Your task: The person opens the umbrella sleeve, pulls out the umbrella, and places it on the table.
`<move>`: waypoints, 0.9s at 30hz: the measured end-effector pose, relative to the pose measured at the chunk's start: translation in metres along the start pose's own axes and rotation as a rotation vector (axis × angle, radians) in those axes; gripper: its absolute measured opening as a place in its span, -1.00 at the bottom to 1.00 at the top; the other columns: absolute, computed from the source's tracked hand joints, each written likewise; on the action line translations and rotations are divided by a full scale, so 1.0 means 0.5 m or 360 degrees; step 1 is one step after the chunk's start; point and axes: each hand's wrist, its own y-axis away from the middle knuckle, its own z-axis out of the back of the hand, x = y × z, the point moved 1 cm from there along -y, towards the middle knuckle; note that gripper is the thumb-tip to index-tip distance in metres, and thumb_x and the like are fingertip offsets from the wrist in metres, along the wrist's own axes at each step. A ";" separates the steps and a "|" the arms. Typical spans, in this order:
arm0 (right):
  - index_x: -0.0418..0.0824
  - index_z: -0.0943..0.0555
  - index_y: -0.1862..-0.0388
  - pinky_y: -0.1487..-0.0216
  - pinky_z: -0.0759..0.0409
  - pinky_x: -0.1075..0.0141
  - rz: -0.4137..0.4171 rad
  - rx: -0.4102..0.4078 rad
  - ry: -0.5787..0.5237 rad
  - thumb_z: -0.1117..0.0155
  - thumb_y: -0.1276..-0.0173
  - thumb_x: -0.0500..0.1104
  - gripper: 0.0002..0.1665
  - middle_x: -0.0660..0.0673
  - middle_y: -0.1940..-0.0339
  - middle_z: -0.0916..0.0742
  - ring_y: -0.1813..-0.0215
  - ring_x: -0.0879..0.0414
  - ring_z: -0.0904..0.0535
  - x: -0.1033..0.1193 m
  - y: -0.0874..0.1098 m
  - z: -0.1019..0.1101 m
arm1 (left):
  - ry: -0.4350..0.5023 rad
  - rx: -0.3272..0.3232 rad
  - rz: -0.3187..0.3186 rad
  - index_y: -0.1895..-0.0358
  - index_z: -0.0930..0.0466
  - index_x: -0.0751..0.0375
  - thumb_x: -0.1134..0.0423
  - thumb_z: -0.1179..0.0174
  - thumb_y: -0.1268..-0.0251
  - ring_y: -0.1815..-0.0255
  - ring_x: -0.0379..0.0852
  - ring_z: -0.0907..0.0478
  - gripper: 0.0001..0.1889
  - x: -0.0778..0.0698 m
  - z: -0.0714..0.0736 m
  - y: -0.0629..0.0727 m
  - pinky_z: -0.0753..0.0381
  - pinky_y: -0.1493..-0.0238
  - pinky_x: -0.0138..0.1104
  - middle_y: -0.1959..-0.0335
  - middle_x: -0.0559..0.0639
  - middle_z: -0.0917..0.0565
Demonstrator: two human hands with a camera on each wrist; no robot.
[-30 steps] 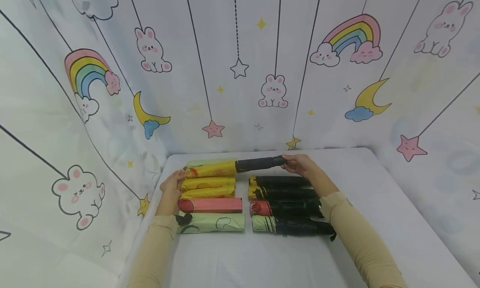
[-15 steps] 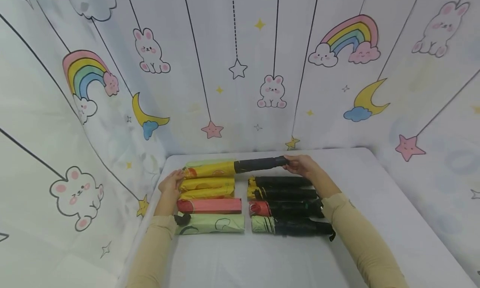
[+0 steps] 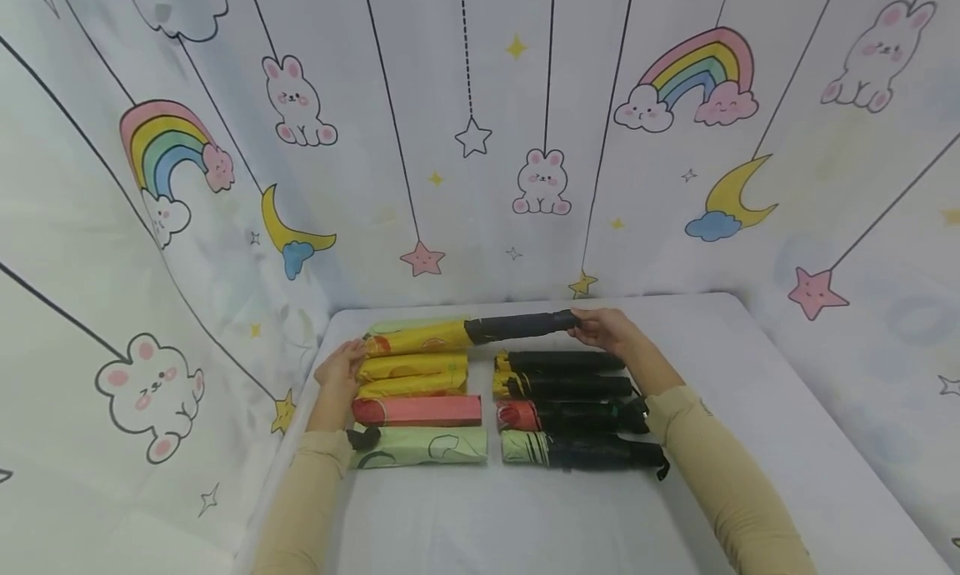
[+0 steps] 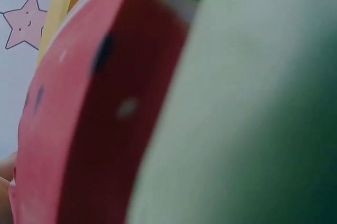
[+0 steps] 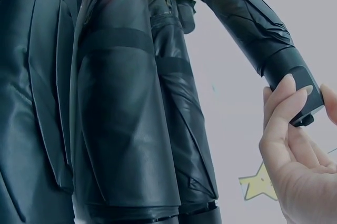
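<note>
In the head view my right hand (image 3: 603,329) grips the handle end of a black folded umbrella (image 3: 517,327), slightly raised at the right. In the right wrist view, fingers and thumb pinch its blocky black handle (image 5: 295,76). The umbrella's far end meets a yellow sleeve (image 3: 420,339) with orange-slice prints. My left hand (image 3: 341,364) pinches that sleeve's left end. Below it lie yellow sleeves (image 3: 412,367), a pink watermelon sleeve (image 3: 420,410) and a light green sleeve (image 3: 431,446). Watermelon print (image 4: 68,103) and blurred pale green cloth (image 4: 221,103) fill the left wrist view.
Several black folded umbrellas (image 3: 570,385) with yellow, red or green ends lie in a right-hand column, under the right forearm's side. Another green sleeve (image 3: 390,325) shows behind the yellow one. The white table (image 3: 480,517) is backed by a printed curtain (image 3: 480,217).
My right hand has shifted slightly right with the handle, and a little more black shows beyond the yellow sleeve. My left hand keeps its place at the sleeve's end.
</note>
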 end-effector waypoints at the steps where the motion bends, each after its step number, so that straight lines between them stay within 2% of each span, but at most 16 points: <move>1: -0.27 -0.65 0.12 0.17 -0.80 0.35 0.0000 0.0001 -0.0004 -0.38 -0.49 -0.27 -0.91 -0.15 0.31 -0.82 0.24 -0.02 -0.79 0.000 0.000 0.002 | -0.0005 0.0003 0.0009 -0.46 -0.47 0.30 0.72 -0.29 -0.22 -0.02 -0.18 -0.77 -0.29 -0.002 0.002 0.001 -0.75 -0.10 -0.36 -0.03 0.03 -0.78; 3: -0.26 -0.67 0.14 0.17 -0.80 0.36 0.0010 0.0001 -0.0013 -0.38 -0.49 -0.27 -0.93 -0.15 0.30 -0.82 0.24 -0.02 -0.79 0.001 0.001 0.005 | -0.0002 -0.0005 0.0025 -0.48 -0.46 0.26 0.71 -0.29 -0.24 -0.06 -0.19 -0.75 -0.29 -0.005 0.007 0.002 -0.75 -0.07 -0.38 -0.05 0.02 -0.77; 7: -0.27 -0.68 0.14 0.18 -0.79 0.37 0.0028 0.0005 -0.0017 -0.37 -0.51 -0.26 -0.93 -0.16 0.30 -0.83 0.24 -0.01 -0.79 0.004 0.004 0.011 | 0.0040 -0.0001 -0.0009 -0.50 -0.40 0.34 0.77 -0.23 -0.23 -0.22 -0.12 -0.68 -0.27 -0.012 0.008 0.004 -0.77 0.00 -0.38 -0.28 0.14 -0.63; 11: -0.26 -0.66 0.12 0.17 -0.79 0.38 0.0023 0.0021 -0.0011 -0.36 -0.51 -0.26 -0.92 -0.16 0.29 -0.83 0.23 0.00 -0.78 0.005 0.005 0.018 | 0.0078 0.0025 -0.0018 -0.51 -0.35 0.39 0.83 -0.15 -0.22 -0.35 -0.04 -0.57 -0.25 -0.016 0.005 0.002 -0.75 -0.07 -0.35 -0.45 0.22 -0.47; 14: -0.26 -0.66 0.13 0.18 -0.78 0.38 0.0015 0.0029 -0.0009 -0.34 -0.52 -0.26 -0.93 -0.16 0.28 -0.83 0.23 0.00 -0.78 0.004 0.004 0.023 | 0.0088 0.0038 -0.0003 -0.52 -0.33 0.41 0.86 -0.13 -0.20 -0.37 -0.01 -0.55 -0.23 -0.018 0.005 0.001 -0.74 -0.09 -0.33 -0.45 0.24 -0.45; 20: -0.26 -0.70 0.20 0.16 -0.79 0.37 0.0013 0.0012 -0.0031 -0.32 -0.54 -0.25 -0.91 -0.15 0.28 -0.83 0.20 -0.03 -0.78 0.004 0.007 0.035 | -0.0003 0.0071 0.0049 -0.53 -0.34 0.35 0.76 -0.20 -0.28 -0.34 -0.08 -0.59 -0.27 -0.024 0.011 0.002 -0.70 -0.15 -0.36 -0.29 0.15 -0.58; 27: -0.23 -0.71 0.16 0.13 -0.79 0.36 0.0014 -0.0005 -0.0024 -0.34 -0.53 -0.26 -0.95 -0.15 0.27 -0.83 0.20 -0.01 -0.78 0.002 0.012 0.048 | -0.0061 0.0125 0.0045 -0.56 -0.27 0.38 0.75 -0.18 -0.30 -0.42 -0.02 -0.50 -0.26 -0.028 0.013 0.005 -0.65 -0.23 -0.34 -0.42 0.21 -0.43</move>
